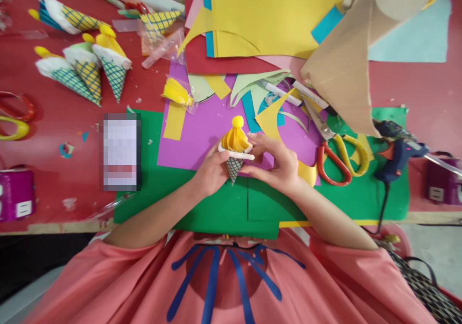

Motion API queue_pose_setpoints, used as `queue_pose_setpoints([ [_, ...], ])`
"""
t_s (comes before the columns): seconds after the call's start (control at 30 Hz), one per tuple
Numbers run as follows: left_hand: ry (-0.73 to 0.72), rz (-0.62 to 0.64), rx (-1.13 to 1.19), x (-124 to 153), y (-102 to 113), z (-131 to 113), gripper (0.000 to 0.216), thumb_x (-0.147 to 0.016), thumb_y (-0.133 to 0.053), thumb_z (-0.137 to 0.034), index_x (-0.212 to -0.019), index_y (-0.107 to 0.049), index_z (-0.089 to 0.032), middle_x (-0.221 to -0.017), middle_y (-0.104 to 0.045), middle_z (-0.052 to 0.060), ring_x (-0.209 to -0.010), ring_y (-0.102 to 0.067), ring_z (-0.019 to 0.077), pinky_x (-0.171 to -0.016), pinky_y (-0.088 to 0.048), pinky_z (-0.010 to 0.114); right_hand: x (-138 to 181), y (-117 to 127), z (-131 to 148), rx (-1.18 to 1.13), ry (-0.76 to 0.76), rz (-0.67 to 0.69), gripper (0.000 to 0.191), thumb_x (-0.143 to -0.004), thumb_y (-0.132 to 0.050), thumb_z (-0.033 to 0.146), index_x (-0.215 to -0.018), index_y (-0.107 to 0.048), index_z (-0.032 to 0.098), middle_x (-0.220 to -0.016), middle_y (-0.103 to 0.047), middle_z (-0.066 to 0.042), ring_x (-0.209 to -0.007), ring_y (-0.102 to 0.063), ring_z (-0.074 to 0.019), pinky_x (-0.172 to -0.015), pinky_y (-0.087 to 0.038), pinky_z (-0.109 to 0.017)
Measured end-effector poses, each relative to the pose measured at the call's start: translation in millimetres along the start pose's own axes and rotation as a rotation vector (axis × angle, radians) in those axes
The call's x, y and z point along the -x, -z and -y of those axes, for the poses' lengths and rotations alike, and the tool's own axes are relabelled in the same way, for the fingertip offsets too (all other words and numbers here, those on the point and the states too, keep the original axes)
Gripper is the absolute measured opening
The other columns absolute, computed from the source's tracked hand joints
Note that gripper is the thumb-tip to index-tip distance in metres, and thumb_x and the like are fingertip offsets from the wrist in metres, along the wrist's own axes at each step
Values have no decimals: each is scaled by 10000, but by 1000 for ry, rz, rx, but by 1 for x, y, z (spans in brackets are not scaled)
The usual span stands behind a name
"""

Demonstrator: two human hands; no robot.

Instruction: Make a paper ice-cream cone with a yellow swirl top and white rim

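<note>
A small paper ice-cream cone (235,151) with a yellow swirl, a yellow ball on top, a white rim and a blue-checked cone is held upright over the green sheet (202,203). My left hand (211,170) grips its left side around the cone and rim. My right hand (276,162) pinches the white rim from the right. Under and behind it lies a purple sheet (202,136).
Several finished paper cones (84,66) lie at the back left on the red table. Red-and-yellow scissors (339,158) and a blue glue gun (397,153) lie to the right. A stack of coloured paper (274,16), paper scraps and a phone (121,151) surround the work area.
</note>
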State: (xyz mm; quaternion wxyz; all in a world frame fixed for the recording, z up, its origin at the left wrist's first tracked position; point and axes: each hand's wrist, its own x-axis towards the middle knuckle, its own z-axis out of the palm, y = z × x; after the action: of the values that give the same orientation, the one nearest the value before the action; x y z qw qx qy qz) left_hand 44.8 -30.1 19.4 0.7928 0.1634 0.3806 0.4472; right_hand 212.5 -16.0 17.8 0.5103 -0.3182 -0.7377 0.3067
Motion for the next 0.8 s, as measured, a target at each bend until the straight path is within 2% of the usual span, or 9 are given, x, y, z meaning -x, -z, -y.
queue_pose_setpoints([
  [0.07,-6,-2,-10,1,-2,-2,622,-624,-834,-455,-1165,-655,-207,-1117,-734,99,-1204,-646,338,-948,-576,442,0,0,0,-38,-4,-6,508,-829,-779,358,-1286,-584,251,-726,-658,47,-561,-599,-98,-559,-553,-217],
  [0.2,-68,34,-42,1,-4,-3,669,-630,-828,-444,-1227,-624,-223,-1190,-717,110,-1225,-635,335,-1006,-545,453,-1,0,1,-21,7,-39,219,-853,-753,250,-1050,-659,229,-815,-723,7,-656,-673,-108,-632,-575,-221],
  [0.3,-114,51,-57,1,-2,0,681,-637,-832,-432,-1243,-605,-219,-1216,-707,118,-1260,-615,332,-1048,-518,447,-3,-1,3,-45,-41,-51,110,-869,-723,198,-961,-666,220,-791,-726,14,-651,-677,-102,-633,-570,-216],
  [0.43,-204,90,-98,-1,3,4,590,-676,-819,-419,-1186,-602,-216,-1225,-703,116,-1250,-625,316,-1060,-508,437,-3,-3,3,-84,-77,-60,127,-851,-739,169,-942,-664,218,-787,-723,25,-630,-662,-87,-628,-569,-201],
  [0.57,-260,137,-138,-4,6,5,589,-663,-824,-437,-1162,-588,-233,-1242,-697,96,-1168,-671,295,-1023,-534,428,0,-3,1,-163,-129,-78,185,-837,-755,163,-988,-666,220,-815,-707,27,-651,-654,-75,-631,-570,-181],
  [0.7,-277,135,-150,-4,7,5,563,-682,-815,-423,-1163,-580,-251,-1255,-694,75,-1123,-691,261,-1009,-547,402,3,-1,-2,-289,-182,-32,249,-845,-750,178,-1073,-664,228,-909,-705,4,-757,-678,-88,-714,-590,-202],
  [0.8,-293,145,-173,-3,8,5,560,-688,-815,-429,-1163,-577,-254,-1276,-685,75,-1142,-684,261,-1009,-545,394,3,0,-3,-271,-178,-33,226,-861,-717,148,-1066,-665,229,-913,-712,-1,-771,-681,-91,-730,-593,-211],
])
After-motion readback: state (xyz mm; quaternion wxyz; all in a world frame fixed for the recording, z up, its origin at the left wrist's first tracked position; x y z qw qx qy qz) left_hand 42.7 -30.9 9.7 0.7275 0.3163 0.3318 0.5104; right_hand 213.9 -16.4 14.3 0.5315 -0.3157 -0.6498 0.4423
